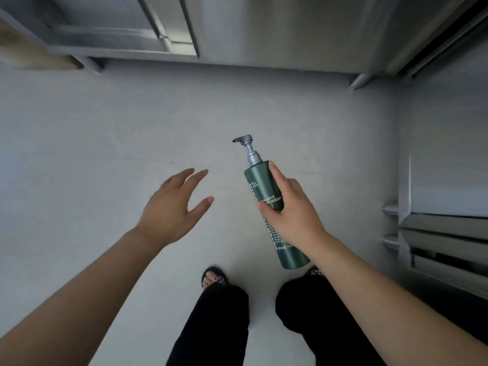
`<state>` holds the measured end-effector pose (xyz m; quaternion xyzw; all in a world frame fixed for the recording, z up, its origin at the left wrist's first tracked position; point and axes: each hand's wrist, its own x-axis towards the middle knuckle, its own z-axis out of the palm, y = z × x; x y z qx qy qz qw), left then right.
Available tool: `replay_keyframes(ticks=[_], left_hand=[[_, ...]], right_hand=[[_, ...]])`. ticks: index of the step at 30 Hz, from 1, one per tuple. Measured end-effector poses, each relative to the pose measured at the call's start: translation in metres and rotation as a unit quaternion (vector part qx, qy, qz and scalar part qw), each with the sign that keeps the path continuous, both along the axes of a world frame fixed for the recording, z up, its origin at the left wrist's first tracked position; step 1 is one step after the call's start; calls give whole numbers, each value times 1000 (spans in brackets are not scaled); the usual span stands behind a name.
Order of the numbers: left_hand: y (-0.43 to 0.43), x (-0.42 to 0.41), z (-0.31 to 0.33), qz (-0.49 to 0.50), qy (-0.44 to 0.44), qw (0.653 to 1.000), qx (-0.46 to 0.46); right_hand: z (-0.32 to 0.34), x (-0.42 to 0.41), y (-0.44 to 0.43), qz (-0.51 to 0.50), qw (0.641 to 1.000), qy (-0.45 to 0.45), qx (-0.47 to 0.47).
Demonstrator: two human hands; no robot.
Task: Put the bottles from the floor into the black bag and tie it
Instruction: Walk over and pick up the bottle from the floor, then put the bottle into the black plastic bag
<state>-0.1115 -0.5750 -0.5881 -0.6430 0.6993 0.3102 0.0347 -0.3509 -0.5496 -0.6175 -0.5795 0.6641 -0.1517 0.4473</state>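
A tall dark green pump bottle [260, 184] with a grey pump head and white lettering is held above the floor, its pump pointing away from me. My right hand [289, 207] is wrapped around its middle from the right side. My left hand [174, 204] hovers to the left of the bottle with fingers spread and nothing in it, a short gap away from the bottle. No black bag is in view, and no other bottle lies on the visible floor.
The pale grey floor [105, 143] stretches ahead. Metal cabinets [264, 30] line the far side, and a metal unit with shelves [443, 228] stands at the right. My legs in black trousers [219, 326] and sandals are below.
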Motion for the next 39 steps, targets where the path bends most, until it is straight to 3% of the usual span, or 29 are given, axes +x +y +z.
replay_keyframes(ticks=[7, 10, 14, 22, 29, 39], left_hand=[[16, -2, 288, -22, 50, 998, -24], [16, 14, 370, -7, 61, 996, -65], [21, 51, 445, 5, -5, 992, -127], [67, 148, 507, 85, -68, 978, -176], [107, 209, 507, 245, -90, 956, -133], [132, 269, 549, 517, -144, 835, -123]], right_hand=[[288, 2, 20, -14, 999, -15, -39], [370, 10, 21, -12, 996, -19, -86], [447, 44, 11, -11, 988, -12, -151], [517, 143, 5, 64, 967, -43, -243], [525, 234, -25, 213, 950, -75, -214], [540, 376, -88, 418, 874, -179, -168]])
